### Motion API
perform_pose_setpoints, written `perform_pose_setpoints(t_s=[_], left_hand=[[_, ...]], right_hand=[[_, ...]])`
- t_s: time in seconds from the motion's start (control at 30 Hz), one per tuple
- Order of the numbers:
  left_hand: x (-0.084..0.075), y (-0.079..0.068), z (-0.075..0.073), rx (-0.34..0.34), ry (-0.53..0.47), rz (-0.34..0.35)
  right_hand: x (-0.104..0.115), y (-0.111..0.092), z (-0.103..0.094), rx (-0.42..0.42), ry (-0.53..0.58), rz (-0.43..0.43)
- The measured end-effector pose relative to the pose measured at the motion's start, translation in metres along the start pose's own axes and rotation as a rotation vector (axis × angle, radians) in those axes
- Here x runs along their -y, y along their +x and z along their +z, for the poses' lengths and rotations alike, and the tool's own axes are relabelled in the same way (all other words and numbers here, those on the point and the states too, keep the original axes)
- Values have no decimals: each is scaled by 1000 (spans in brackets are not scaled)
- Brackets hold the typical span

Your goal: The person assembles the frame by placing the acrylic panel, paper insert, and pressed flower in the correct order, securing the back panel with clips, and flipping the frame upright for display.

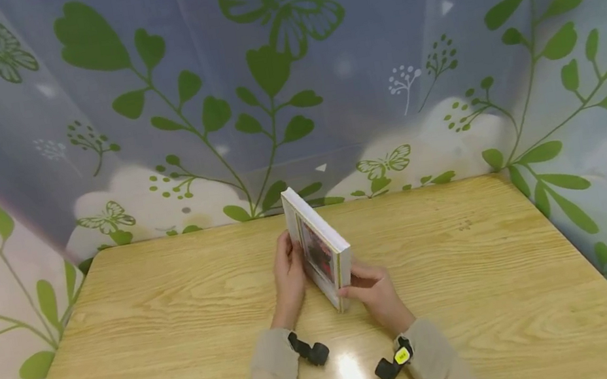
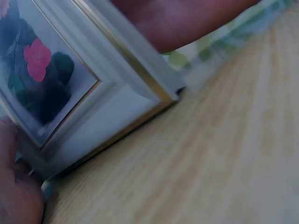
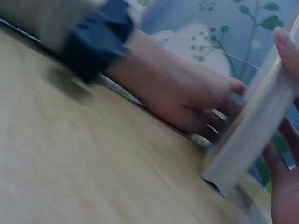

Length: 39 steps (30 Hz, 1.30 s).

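A thick white picture frame with gold trim stands on edge between both hands, tilted in the head view, its picture side turned left. The left wrist view shows a pink flower and dark leaves on its picture. My left hand grips the frame at its far left part, the fingers partly hidden by it. At the near edge my right hand pinches the frame, thumb on the rim and fingers behind. In the right wrist view the frame's lower corner is close over the wooden table.
The wooden table spreads out on both sides of the hands. Behind it hangs a curtain printed with leaves and butterflies. Each wrist wears a dark strap with a small device, the right one bearing a yellow display.
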<state>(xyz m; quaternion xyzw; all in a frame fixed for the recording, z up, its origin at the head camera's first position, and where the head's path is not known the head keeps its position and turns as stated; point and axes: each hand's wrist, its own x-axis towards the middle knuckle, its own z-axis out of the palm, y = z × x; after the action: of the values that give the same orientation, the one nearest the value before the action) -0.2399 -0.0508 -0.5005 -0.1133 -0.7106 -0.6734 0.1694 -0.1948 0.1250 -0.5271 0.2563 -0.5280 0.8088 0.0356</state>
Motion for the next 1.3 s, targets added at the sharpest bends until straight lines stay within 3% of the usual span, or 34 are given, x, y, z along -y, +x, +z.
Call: perform_pose_setpoints(t_s=[0.23, 0.33, 0.43, 0.53, 0.63, 0.7, 0.83, 1.07, 1.17, 1.3], left_hand=[[22, 13, -2, 194, -281, -72], [33, 15, -3, 257, -311, -96], [39, 16, -2, 299, -309, -110], [40, 17, -2, 315, -303, -119], [35, 17, -2, 300, -291, -113], [29, 17, -2, 292, -276, -109], [14, 15, -3, 284, -243, -114], [8, 14, -3, 277, -206, -112], [8, 14, -3, 279, -235, -100], [11, 14, -2, 306, -279, -55]], right_hand=[[-8, -1, 23, 88, 27, -46], [-9, -1, 25, 67, 28, -93], [-9, -1, 24, 7, -61, -140], [-7, 2, 27, -44, -312, -177], [0, 9, 34, -45, -585, -217], [6, 14, 39, -36, -707, -248], [9, 23, 40, -24, -793, -316], [-18, 29, 22, -88, -864, -419], [-22, 28, 19, -154, -879, -447], [-21, 24, 17, -302, -932, -518]])
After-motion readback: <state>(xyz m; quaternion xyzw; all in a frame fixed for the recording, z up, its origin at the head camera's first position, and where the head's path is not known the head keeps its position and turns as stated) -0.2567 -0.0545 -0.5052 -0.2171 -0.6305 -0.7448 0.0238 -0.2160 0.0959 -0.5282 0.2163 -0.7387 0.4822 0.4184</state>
